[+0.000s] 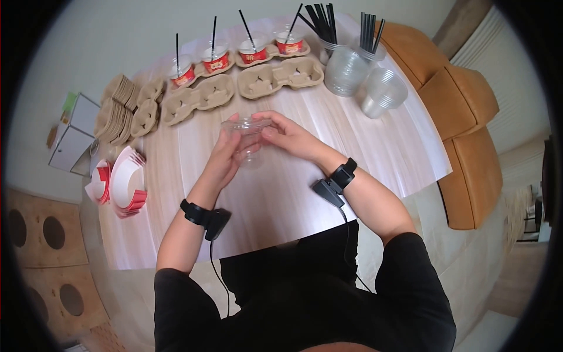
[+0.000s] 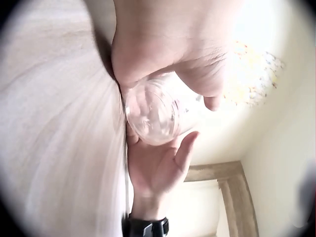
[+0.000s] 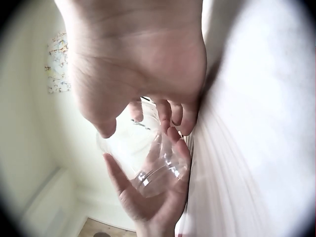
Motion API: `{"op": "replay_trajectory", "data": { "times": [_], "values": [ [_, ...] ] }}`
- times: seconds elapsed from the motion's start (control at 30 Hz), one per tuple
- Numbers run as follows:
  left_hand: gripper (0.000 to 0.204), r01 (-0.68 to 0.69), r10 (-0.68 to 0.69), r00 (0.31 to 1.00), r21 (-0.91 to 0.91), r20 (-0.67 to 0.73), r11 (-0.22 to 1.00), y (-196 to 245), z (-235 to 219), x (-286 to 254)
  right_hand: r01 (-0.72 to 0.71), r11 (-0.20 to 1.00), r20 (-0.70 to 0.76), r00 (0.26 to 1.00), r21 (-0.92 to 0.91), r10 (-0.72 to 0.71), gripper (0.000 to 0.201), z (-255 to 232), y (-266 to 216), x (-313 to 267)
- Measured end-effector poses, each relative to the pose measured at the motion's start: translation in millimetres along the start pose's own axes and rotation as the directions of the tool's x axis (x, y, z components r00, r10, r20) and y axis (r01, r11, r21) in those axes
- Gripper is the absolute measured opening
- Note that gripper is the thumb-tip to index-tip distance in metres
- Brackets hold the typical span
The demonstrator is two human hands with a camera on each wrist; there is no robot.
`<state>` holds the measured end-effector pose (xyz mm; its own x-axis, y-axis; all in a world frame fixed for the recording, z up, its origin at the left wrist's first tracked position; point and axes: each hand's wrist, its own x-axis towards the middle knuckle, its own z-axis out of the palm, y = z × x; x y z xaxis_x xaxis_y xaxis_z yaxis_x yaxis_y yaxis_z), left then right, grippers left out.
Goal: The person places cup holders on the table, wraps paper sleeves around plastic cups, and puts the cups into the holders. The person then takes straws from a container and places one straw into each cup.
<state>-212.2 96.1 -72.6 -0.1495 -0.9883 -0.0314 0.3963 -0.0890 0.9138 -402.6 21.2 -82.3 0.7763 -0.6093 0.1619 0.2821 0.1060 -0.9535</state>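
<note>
A clear plastic cup (image 1: 250, 141) stands between both hands over the near middle of the table, its wide rim upward. My left hand (image 1: 224, 154) grips it from the left, thumb on the near side and fingers round the back. From the right, my right hand (image 1: 290, 138) holds it near the rim, thumb in front and fingers behind. In the left wrist view the cup's rounded base (image 2: 148, 116) shows between the two palms. The right wrist view shows the clear cup (image 3: 160, 173) in front of the left palm.
Cardboard cup carriers (image 1: 199, 98) line the back, some holding lidded cups (image 1: 216, 58) with black straws. Stacked carriers (image 1: 117, 114) and red-and-white paper trays (image 1: 128, 179) stand left. Clear cup stacks (image 1: 384, 94) and containers of black straws (image 1: 325, 26) are back right, near a brown sofa (image 1: 463, 100).
</note>
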Motion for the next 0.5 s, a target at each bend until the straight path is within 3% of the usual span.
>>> {"op": "replay_trajectory", "data": {
  "times": [0.17,0.23,0.33,0.43,0.47,0.5],
  "values": [
    [0.066,0.075,-0.066,0.993,-0.091,0.096,0.993,-4,-23,7,-0.029,0.994,-0.069,0.997,-0.101,0.022,0.036,-1,-4,0],
    [0.066,0.098,-0.083,0.99,-0.126,0.119,0.987,-4,-25,7,-0.045,0.972,-0.106,0.994,-0.229,0.021,0.032,-3,-1,0],
    [0.064,0.115,-0.094,0.986,-0.158,0.135,0.981,-1,-24,4,0.064,0.98,-0.114,0.99,-0.19,-0.087,0.029,-1,-3,-2],
    [0.065,0.14,-0.104,0.976,-0.185,0.189,0.973,1,-28,5,0.048,0.991,-0.142,0.988,-0.122,-0.065,0.029,-3,-9,-3],
    [0.072,0.152,-0.12,0.966,-0.124,0.231,0.981,1,-30,6,0.047,0.991,-0.141,0.988,-0.127,-0.065,0.029,-6,-8,-2],
    [0.079,0.161,-0.138,0.953,-0.062,0.27,0.985,1,-30,5,0.041,0.995,-0.233,0.971,-0.089,-0.061,0.029,-11,-4,-2]
  ]
}}
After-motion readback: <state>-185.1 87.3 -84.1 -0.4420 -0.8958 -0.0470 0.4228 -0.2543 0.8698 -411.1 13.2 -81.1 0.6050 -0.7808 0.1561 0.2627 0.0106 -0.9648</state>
